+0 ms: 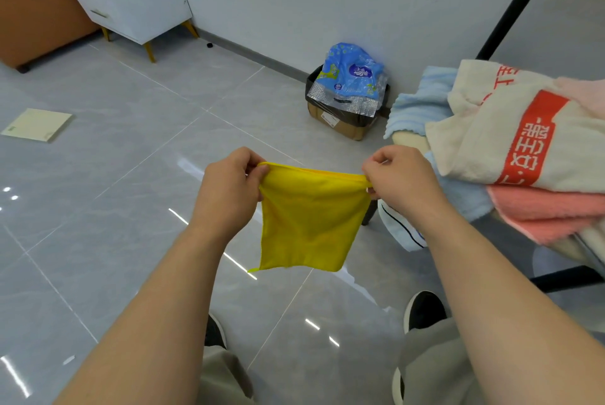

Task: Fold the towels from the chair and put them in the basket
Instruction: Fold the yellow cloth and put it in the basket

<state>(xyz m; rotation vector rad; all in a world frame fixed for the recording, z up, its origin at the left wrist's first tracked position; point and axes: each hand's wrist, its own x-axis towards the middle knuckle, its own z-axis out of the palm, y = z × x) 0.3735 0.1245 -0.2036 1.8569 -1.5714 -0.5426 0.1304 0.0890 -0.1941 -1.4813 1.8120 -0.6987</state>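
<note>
In the head view I hold a small, thin, square yellow cloth towel (311, 224) up in the air in front of me, over the grey tiled floor (114, 208) and between my two forearms. My left hand (229, 182) pinches the top left corner between thumb and curled fingers. My right hand (397, 175) pinches the top right corner the same way, so both hands are closed on the cloth and neither is free. The held top edge runs nearly level from hand to hand, across my body, with a slight sag in the middle. The rest hangs straight down from it, and the bottom edge swings free below both hands. That free edge lies about equally far from each hand, so I judge neither hand has the advantage. The next fold most likely means bringing the two held corners together, halving the cloth along its upright middle line. The heap waiting on the chair sits to my right, near my right hand: a white terry towel with a red printed band (491, 136) on top, a pink terry towel (550, 211) under it and a light blue terry towel (415, 100) behind. My right hand is the nearer one for picking up the next towel. No basket shows here, so I cannot tell which way it lies.
</note>
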